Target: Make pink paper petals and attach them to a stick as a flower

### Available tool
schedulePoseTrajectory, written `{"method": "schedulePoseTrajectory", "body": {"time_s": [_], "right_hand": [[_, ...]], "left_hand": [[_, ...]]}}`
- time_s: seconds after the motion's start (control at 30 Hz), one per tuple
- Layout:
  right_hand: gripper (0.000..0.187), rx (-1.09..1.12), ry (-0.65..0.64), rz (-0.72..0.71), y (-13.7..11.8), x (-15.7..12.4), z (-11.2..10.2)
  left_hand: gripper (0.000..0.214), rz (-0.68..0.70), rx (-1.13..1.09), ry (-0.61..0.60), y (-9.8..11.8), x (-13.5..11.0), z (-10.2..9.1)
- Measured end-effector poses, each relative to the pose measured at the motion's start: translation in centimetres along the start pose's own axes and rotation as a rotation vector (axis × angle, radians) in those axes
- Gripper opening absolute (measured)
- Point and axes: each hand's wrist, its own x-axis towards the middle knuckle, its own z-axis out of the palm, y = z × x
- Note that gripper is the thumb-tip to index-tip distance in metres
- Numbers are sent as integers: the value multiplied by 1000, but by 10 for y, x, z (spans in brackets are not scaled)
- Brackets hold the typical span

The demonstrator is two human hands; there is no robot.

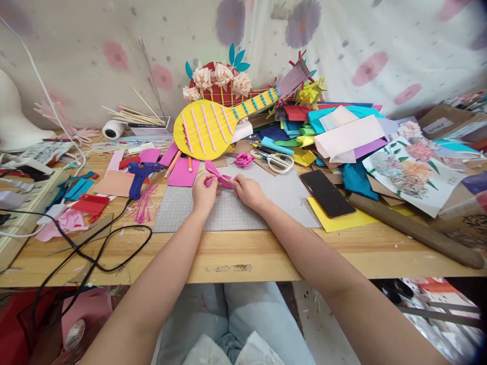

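Both my hands meet over a grey cutting mat (228,213) on a wooden table. My left hand (203,191) is closed, pinching a strip of pink paper (216,171) that sticks up between the hands. My right hand (247,190) is closed too, gripping the other end of the same pink paper, which seems wound on a thin stick. A finished pink paper flower (244,159) lies just beyond the hands, beside white-handled scissors (277,162).
A blue glue gun (139,175) with a black cable lies left of the mat. A yellow paper guitar (213,126) leans at the back. Coloured paper sheets (335,132) pile up at the right, with a black phone (326,192) and a wooden rolling pin (414,230).
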Motion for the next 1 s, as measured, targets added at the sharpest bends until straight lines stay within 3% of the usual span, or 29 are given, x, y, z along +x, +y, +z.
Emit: {"method": "schedulePoseTrajectory", "body": {"time_s": [0.2,0.63,1.0], "right_hand": [[23,41,27,-45,1,0,5],[26,4,115,-104,13,6,5],[31,-50,59,-84,11,8,6]], "left_hand": [[14,102,127,26,0,-2,-3],[13,103,196,-10,-1,-1,-4],[18,100,238,19,-2,2,-4]]}}
